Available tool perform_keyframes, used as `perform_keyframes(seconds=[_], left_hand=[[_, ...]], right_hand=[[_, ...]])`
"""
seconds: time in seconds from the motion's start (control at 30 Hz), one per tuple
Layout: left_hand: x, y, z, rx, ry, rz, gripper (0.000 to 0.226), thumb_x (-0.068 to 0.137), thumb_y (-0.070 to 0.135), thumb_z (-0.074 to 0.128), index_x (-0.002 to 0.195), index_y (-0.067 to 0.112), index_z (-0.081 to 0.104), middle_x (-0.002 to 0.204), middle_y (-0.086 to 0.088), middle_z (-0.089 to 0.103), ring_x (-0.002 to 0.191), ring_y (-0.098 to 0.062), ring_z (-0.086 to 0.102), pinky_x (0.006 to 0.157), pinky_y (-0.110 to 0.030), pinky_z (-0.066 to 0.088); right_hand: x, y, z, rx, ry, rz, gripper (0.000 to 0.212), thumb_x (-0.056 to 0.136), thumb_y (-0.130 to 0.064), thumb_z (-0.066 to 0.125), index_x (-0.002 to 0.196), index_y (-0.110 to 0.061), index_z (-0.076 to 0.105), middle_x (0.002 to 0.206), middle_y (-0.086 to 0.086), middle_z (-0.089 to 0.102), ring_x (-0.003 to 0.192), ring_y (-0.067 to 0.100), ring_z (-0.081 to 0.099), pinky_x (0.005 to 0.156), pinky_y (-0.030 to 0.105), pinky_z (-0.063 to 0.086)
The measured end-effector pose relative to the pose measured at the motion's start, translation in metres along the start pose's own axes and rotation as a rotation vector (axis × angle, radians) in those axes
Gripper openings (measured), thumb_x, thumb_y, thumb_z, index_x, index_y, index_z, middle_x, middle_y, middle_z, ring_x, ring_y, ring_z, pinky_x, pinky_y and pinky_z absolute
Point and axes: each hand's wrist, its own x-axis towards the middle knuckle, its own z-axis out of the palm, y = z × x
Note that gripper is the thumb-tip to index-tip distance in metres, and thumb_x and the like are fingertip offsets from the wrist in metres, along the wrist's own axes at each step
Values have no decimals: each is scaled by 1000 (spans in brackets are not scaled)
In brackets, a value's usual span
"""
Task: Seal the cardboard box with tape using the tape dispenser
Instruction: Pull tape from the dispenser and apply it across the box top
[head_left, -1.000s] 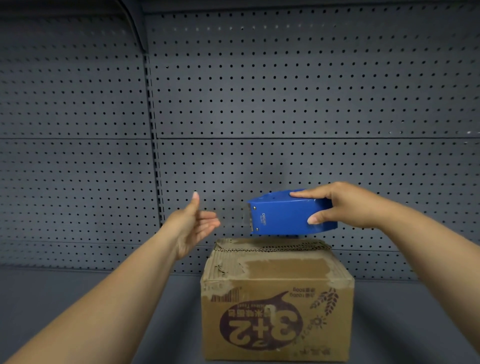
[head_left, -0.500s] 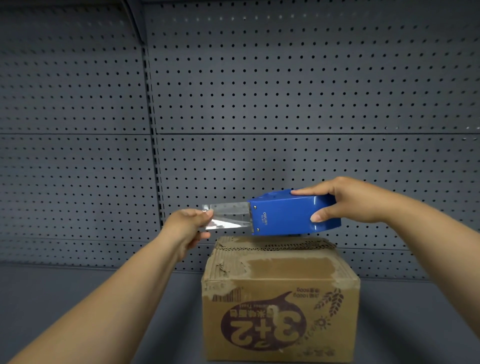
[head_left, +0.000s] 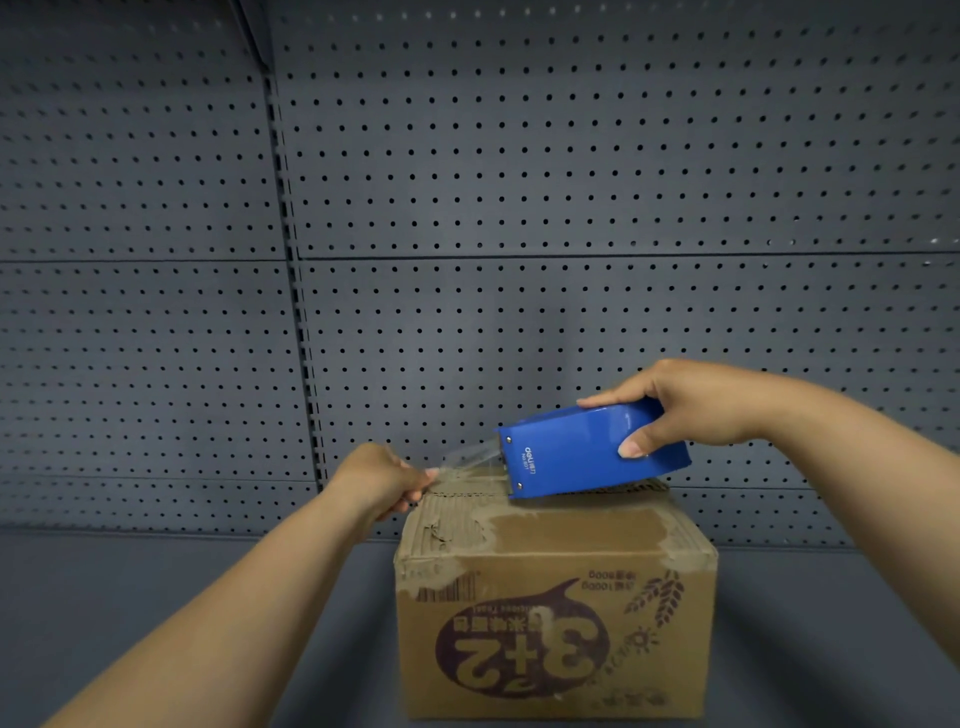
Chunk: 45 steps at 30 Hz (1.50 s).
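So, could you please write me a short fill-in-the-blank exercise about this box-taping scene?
1. The right hand holds a tape dispenser whose colour is ____.
2. The left hand pinches the free end of the clear ____.
3. The dispenser's front end is tilted down over the top of the cardboard ____.
4. The wall behind is a grey panel full of small ____.

Missing words: blue; tape; box; holes

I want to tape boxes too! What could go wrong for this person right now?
The clear tape stretched between the left hand and the blue tape dispenser looks loose, so it might wrinkle or stick to itself. The cardboard box has a torn, peeled top edge, so tape may grip poorly there. Only the tape end is held, so the box could slide.
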Motion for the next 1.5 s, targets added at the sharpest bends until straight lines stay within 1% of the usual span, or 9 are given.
perform_keyframes(seconds=[0.3, 0.53, 0.63, 0.73, 0.9, 0.97, 1.03, 1.13, 1.5], left_hand=[[2, 3, 5, 168, -4, -48, 37, 85, 20, 67, 52, 7, 53, 50, -4, 50, 46, -14, 44, 45, -21, 35], [4, 3, 2, 379, -66, -109, 38, 83, 26, 68, 56, 9, 47, 52, -1, 39, 45, -13, 33, 42, -21, 26], [4, 7, 3, 612, -45, -69, 33, 85, 36, 63, 80, 8, 45, 76, -2, 44, 64, -14, 45, 52, -23, 34], [5, 11, 13, 856, 86, 151, 42, 87, 16, 57, 125, 6, 42, 121, -11, 48, 105, -26, 54, 77, -32, 48], [-1, 18, 36, 966, -66, 279, 49, 83, -10, 37, 120, 11, 61, 112, -10, 65, 89, -23, 60, 74, -28, 46], [-2, 15, 34, 999, -88, 261, 52, 86, -7, 33, 129, 15, 55, 127, -10, 58, 112, -25, 56, 95, -32, 41], [-5, 10, 31, 1105, -101, 224, 53, 91, 4, 29, 140, 21, 40, 148, -4, 39, 141, -24, 25, 115, -48, 6], [-8, 12, 28, 1072, -162, 181, 55, 97, 34, 8, 149, 22, 19, 158, 4, 13, 146, -16, -6, 110, -51, -23], [-18, -1, 44, 885, -235, 118, 68, 96, 49, 13, 149, 11, -6, 158, -6, -12, 146, -19, -9, 118, -35, 3]], right_hand=[[7, -6, 4, -61, -33, 11, 56, 78, -29, 71, 126, -46, 49, 128, -15, 55, 113, 14, 53, 97, 32, 44], [8, -13, 5, -114, -98, 20, 55, 81, -29, 69, 129, -42, 47, 116, -19, 55, 107, 11, 54, 90, 27, 43], [8, -14, 5, -115, -99, 26, 55, 81, -29, 69, 130, -41, 48, 114, -19, 55, 108, 12, 54, 91, 28, 43], [8, -14, 4, -104, -100, 22, 54, 81, -27, 69, 129, -39, 49, 107, -22, 54, 100, 8, 53, 78, 20, 42], [9, -14, 2, -97, -94, 23, 52, 81, -26, 70, 128, -39, 50, 88, -37, 48, 82, -5, 52, 71, 14, 40], [8, -14, 2, -94, -99, 22, 52, 81, -26, 69, 128, -39, 51, 91, -34, 52, 81, -6, 52, 70, 13, 40], [7, -15, 2, -93, -105, 26, 52, 81, -25, 69, 128, -37, 50, 99, -25, 56, 89, 2, 54, 73, 19, 41], [7, -14, 2, -92, -109, 29, 52, 81, -25, 69, 129, -37, 50, 106, -20, 57, 96, 8, 54, 79, 23, 40], [18, -5, 0, -40, -205, 47, 49, 80, -24, 71, 123, -40, 55, 103, -20, 63, 102, 10, 58, 92, 26, 41]])
